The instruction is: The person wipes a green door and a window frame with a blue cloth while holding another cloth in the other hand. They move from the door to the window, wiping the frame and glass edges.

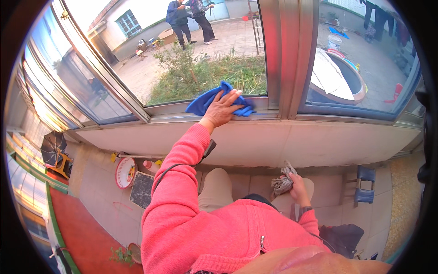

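My left hand (220,109) lies over a blue cloth (202,102), its fingers spread and pressing it to the lower metal frame (174,111) of a sliding window. Parts of the cloth stick out on both sides of the hand. Lower down, at the right, my right hand (298,188) grips a crumpled grey rag (283,181) in front of my knee. The window pane (219,73) stands just above the blue cloth. Beneath the frame runs a pale wall (253,142).
A patterned enamel basin (118,174), a dark-topped stool (141,189) and a pink bottle (149,165) stand at left. A blue-seated stool (365,185) is at right. Outside, two people (178,19) stand in a courtyard, beyond plants (212,75).
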The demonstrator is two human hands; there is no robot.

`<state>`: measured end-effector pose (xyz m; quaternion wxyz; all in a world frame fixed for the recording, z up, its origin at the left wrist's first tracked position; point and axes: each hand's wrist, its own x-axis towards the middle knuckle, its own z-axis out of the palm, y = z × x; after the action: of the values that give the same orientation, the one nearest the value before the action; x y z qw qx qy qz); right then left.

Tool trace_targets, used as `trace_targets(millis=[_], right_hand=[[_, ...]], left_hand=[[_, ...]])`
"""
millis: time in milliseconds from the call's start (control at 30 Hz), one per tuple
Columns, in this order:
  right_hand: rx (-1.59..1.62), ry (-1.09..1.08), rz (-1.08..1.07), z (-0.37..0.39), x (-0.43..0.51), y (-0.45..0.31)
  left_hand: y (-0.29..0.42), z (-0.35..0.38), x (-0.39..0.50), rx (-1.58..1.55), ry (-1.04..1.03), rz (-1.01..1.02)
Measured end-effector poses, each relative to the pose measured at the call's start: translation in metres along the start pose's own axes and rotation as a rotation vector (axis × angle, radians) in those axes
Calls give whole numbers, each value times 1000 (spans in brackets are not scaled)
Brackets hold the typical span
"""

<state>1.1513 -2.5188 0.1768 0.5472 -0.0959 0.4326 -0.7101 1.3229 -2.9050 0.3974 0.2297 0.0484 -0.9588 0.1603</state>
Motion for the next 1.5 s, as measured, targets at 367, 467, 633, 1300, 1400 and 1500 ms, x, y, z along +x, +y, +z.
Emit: trace_targets(millis=[367,467,633,1300,1400,1500], right_hand=[[-25,12,29,6,1,-3],[6,22,27,3,1,-1],[9,18,21,2,-1,0],[-64,106,107,2,17,7],[-87,89,97,9,19,8],[-80,65,93,16,20,6]], left_hand=[[-13,2,-86,-90,287,-441],[-18,8,-93,-65,319,-490],[-57,7,-134,122,314,-649],[-176,-35,-240,190,-105,-1341],[-172,-29,-240,292,-24,-1261],[-168,-25,-230,266,-78,-1273]])
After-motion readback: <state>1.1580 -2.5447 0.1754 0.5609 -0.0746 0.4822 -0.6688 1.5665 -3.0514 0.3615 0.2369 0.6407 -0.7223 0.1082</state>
